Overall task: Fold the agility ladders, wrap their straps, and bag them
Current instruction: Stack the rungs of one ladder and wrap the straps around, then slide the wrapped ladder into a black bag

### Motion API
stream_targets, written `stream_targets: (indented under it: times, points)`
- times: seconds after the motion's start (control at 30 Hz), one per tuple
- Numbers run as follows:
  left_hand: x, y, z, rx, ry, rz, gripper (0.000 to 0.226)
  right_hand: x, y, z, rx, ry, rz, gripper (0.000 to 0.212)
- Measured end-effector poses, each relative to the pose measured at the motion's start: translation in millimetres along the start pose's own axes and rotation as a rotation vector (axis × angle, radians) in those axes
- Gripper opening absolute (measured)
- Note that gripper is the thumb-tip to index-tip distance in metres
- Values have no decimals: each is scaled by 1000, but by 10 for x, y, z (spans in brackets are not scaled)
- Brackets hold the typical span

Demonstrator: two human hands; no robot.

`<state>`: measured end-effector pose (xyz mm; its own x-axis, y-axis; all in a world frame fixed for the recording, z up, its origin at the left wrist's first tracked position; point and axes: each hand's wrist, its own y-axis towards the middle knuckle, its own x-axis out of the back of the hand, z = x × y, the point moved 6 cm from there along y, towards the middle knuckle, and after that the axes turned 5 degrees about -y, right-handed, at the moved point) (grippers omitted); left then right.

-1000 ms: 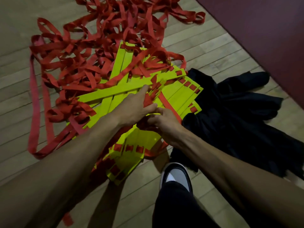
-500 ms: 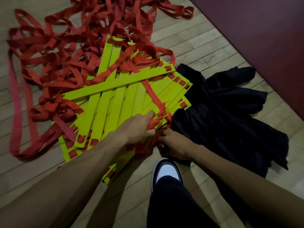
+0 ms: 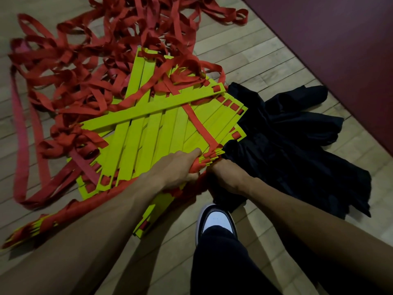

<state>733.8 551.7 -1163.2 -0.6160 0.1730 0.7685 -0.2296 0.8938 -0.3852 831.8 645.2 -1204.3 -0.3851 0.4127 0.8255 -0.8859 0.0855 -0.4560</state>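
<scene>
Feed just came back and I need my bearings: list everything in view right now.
rungs: many, yellow-green, fanned in a heap on the floor at centre.
straps: count unclear, red, tangled over and left of the rungs.
bag: one, black cloth, crumpled right of the rungs.
floor: pale wood boards.
mat: dark red surface, upper right; what it is I cannot tell.
shoe: one, white and black, bottom centre.
left hand: grips the strap and rung ends.
right hand: beside the left, fingers hidden.
</scene>
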Motion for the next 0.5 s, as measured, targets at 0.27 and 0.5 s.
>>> stream_targets:
  times: [0.27,0.5]
  points:
    - [639,-19,539,88,-101,-180,51,976,386,-67,-92,692,-393,6]
    - [726,-179,909,154,-119,-182,46,1268,767,-3,-122,980,-549,13]
